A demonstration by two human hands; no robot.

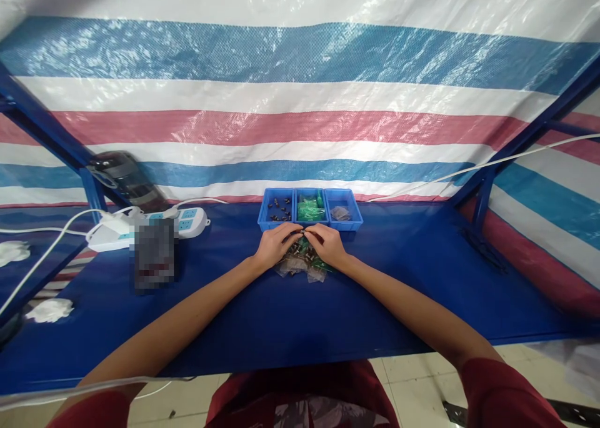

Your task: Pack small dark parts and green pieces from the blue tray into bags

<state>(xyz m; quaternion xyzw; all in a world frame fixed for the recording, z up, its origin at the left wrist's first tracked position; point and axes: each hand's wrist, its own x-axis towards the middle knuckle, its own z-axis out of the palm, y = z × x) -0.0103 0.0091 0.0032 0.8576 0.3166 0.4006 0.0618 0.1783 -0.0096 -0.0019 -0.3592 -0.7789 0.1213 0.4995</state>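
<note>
My left hand [275, 245] and my right hand [327, 245] meet fingertip to fingertip in front of three blue bins. Both are closed in a pinch, with a tiny dark piece between them that is too small to name. Beneath the hands lies a pile of small brass-dark parts and clear plastic bags [300, 264], with some green bits among them. The left bin [263, 210] holds several small dark metal parts. Green plastic packets [311, 208] fill the middle bin, and small clear bags [340, 214] sit in the right one.
At the left are a white power strip [194, 223] with plugged-in cables, a blurred-out dark object [155, 253] and a dark bottle [129, 179]. Crumpled white tissue [50, 310] lies farther left. A black cable [482, 248] rests at the right. Striped sheeting hangs behind the blue table [281, 328].
</note>
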